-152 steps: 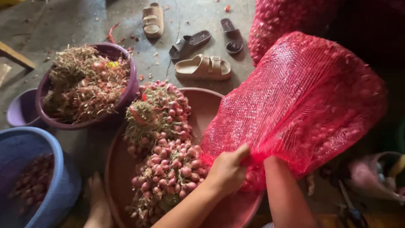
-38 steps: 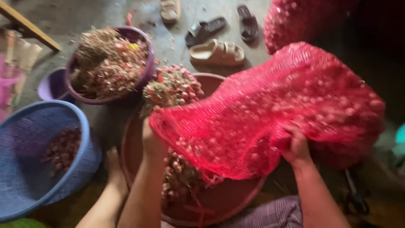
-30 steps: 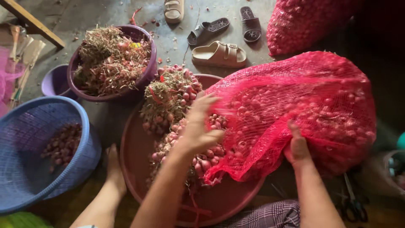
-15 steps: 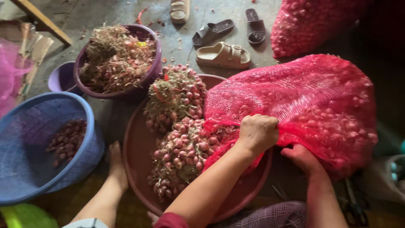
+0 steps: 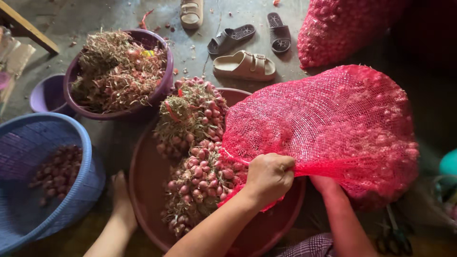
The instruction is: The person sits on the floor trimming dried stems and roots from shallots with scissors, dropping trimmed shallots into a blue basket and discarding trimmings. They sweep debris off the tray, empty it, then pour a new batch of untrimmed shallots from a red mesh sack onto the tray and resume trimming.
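Left hand [image 5: 269,177] fingers curled tight, fisting a bunched fold of the red mesh sack [image 5: 328,128] at its near-left edge. Right hand [image 5: 325,184] sits under the sack's near edge; fingers hidden by the netting, so cannot tell how closed they are or whether they grip. Sack is coarse open net, bulging, lumpy with small bulbs showing through, its left end lying over the right side of the round brown tray [image 5: 147,176]. Shallots [image 5: 195,157] spill in a long heap down the tray's middle, pink-red skins with dry stringy roots and tops. Tray's near rim cut off by frame bottom; bare tray floor shows at left. A bare foot [image 5: 121,200] rests just beside the tray's left rim. Left: blue perforated plastic basket [image 5: 33,143], few shallots inside, partly cut off. Far left: purple basin [image 5: 159,90] heaped with dry trimmings. Far: sandals [image 5: 245,64] on grey concrete. Second red sack [image 5: 342,28] far right, cropped. Right edge dark, objects there hard to make out.
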